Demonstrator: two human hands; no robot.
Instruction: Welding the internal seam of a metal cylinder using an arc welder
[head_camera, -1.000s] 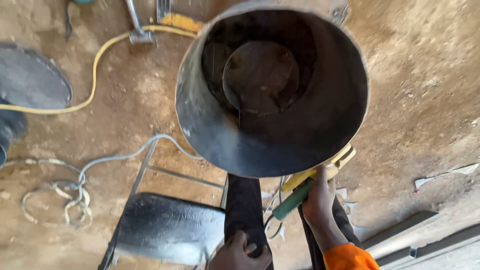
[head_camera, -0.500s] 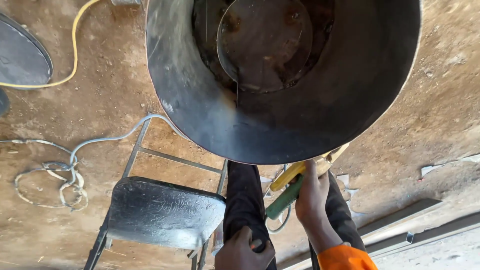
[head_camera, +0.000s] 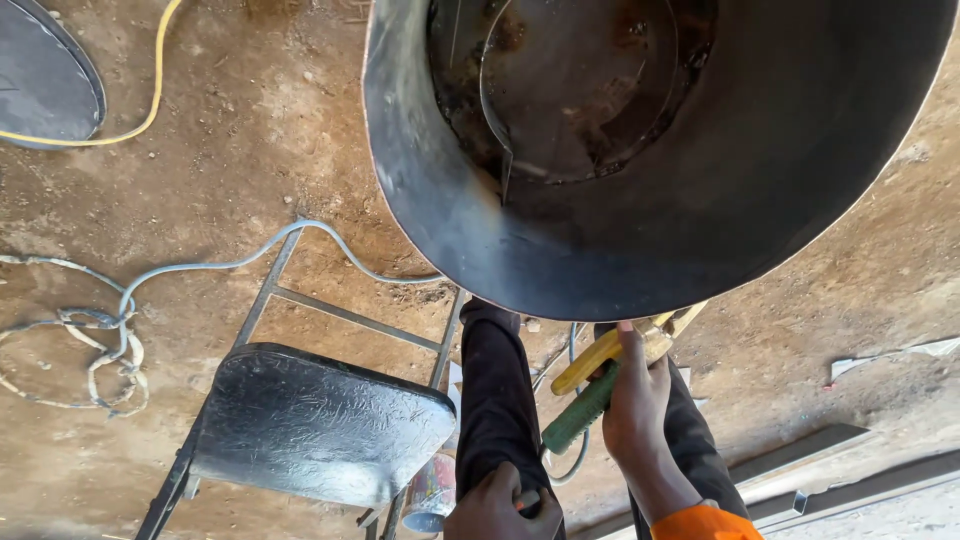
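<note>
Your right hand (head_camera: 635, 400) is clamped on a yellow-and-green handled tool (head_camera: 590, 385) under the big metal drum (head_camera: 620, 240). Left hand (head_camera: 500, 505) fisted on your knee, grip unclear.

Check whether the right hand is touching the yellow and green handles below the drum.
Touching. The head view shows the right hand with its fingers wrapped over the yellow handle and against the green handle.

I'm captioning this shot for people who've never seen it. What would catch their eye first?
A big dark metal drum fills the top, its open mouth facing the camera. Below its rim, the right hand grips yellow and green tool handles. A black metal chair stands lower left on the dirt floor.
</note>
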